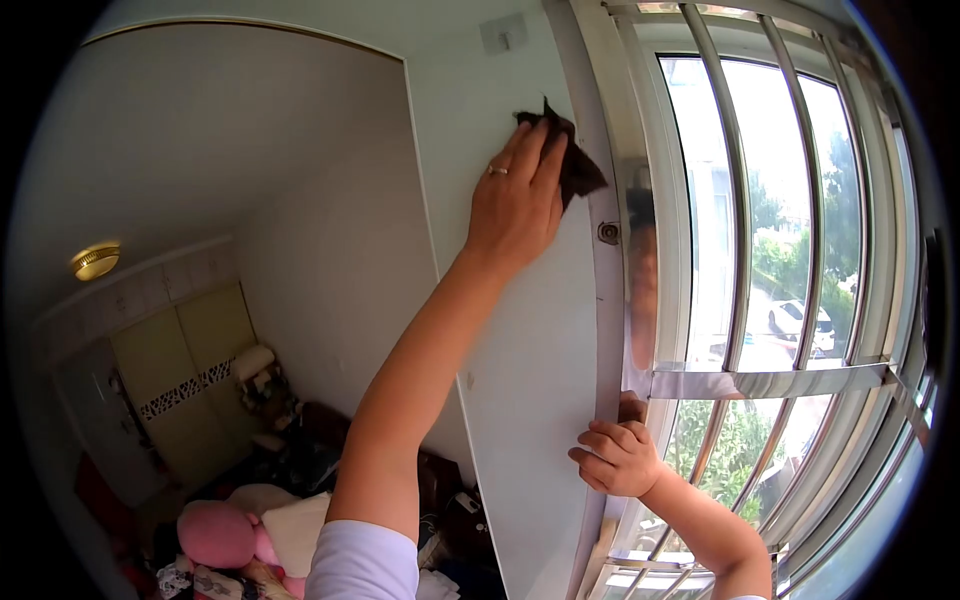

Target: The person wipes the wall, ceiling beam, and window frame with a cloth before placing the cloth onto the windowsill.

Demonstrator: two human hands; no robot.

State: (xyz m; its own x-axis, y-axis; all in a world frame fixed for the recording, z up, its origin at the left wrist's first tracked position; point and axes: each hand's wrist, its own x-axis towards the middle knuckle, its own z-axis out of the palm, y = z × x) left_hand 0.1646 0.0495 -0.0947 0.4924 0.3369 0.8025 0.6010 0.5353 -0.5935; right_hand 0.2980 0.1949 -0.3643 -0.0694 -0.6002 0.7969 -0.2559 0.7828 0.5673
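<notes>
A dark brown cloth (580, 170) lies against the upper part of a pale, smooth wall panel (530, 370). My left hand (515, 195), with a ring on one finger, presses and holds this cloth, its fingers over it. Lower down, my right hand (618, 458) has its fingers bent around the panel's right edge, beside the metal window frame. Its thumb is not clearly visible. Between the panel and the window runs a grey edge strip with a small round metal fitting (608, 233).
Shiny metal bars (735, 200) cross the bright window on the right, with a horizontal rail (770, 381). At the lower left, a room shows a pink plush item (217, 534), piled fabrics, a wardrobe (185, 360) and a ceiling lamp (96, 261).
</notes>
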